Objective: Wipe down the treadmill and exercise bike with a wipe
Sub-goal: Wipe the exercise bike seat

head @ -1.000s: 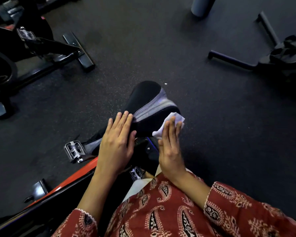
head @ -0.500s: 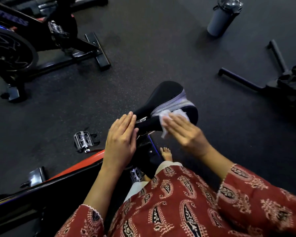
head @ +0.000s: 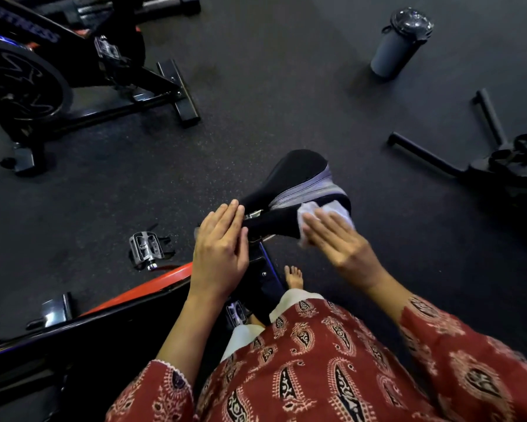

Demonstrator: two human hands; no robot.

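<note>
Okay, we see the bike (head: 152, 281) at lower left, with its saddle (head: 298, 169) mid-frame. The left hand (head: 222, 248) lies flat against the saddle's near-left edge, fingers straight and gripping nothing. The right hand (head: 338, 242), fingers also straight, presses the wipe (head: 309, 210) onto the saddle's right edge. Risks, as we judge them: only flat fingers pin the wipe, so a fast stroke could push it off the edge onto the floor (head: 286, 86). The saddle may twist if the bracing hand slides. The underside may get skipped. No treadmill in view.
</note>
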